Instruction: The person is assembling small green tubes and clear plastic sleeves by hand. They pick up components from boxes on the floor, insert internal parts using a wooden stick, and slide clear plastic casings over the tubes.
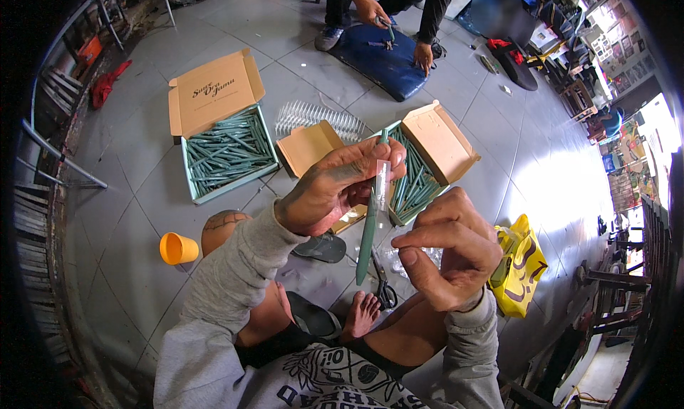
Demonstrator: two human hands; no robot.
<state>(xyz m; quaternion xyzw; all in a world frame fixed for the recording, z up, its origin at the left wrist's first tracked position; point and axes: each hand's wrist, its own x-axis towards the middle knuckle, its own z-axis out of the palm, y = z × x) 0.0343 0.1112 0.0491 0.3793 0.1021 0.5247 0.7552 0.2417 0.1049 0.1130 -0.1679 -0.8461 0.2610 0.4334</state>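
My left hand (345, 184) pinches a slim green pen (368, 245) near its top end, the pen hanging almost upright in front of me. Along the pen's upper part lies a clear strip (382, 195) with white print, under my left fingertips. My right hand (452, 249) is raised just right of the pen, apart from it. Its thumb and forefinger come together in a pinch, and anything between them is too small to make out. Behind my hands, an open box (410, 177) of similar green pens is partly covered.
Another open box (191, 177) full of green pens stands at left, by clear plastic pieces (320, 117). An orange cup (178, 249), scissors (385, 291) and a yellow bag (519, 266) are on the tiles. Across from me a co-worker's hands work over a dark blue cushion (377, 60).
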